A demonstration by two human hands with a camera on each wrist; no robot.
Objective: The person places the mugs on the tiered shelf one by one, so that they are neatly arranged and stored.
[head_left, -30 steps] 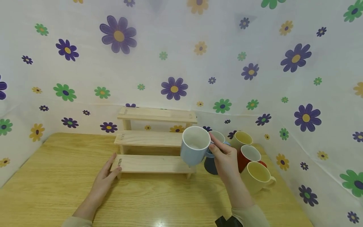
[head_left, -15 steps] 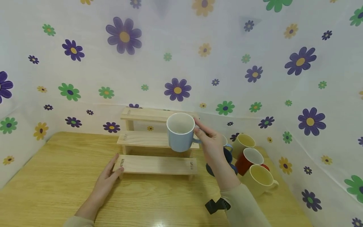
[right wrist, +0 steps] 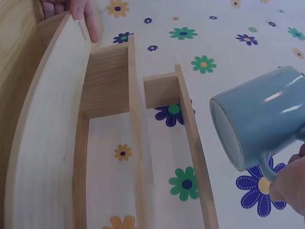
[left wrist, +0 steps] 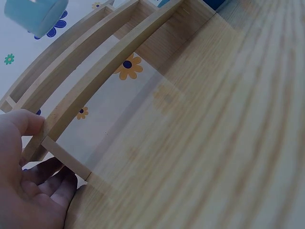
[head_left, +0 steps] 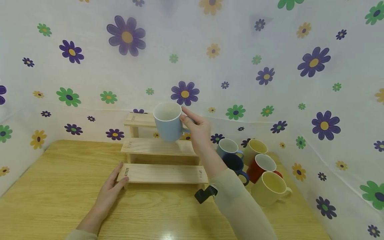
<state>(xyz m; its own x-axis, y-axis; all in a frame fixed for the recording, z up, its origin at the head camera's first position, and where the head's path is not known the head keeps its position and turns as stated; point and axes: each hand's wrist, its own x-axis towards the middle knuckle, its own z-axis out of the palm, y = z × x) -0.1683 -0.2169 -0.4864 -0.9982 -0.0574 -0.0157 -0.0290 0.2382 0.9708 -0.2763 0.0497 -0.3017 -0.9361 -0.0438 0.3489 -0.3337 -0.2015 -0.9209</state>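
The right hand gripped the light-blue cylindrical mug by its handle, safest, I judged, for rigid, breakable ware; the left hand held the tiered pale-wood rack.

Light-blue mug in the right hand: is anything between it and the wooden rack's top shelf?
Nothing visible: open air separates the light-blue mug from the top shelf. The left hand holds the lowest shelf at its left end, and the other mugs stand off to the right.
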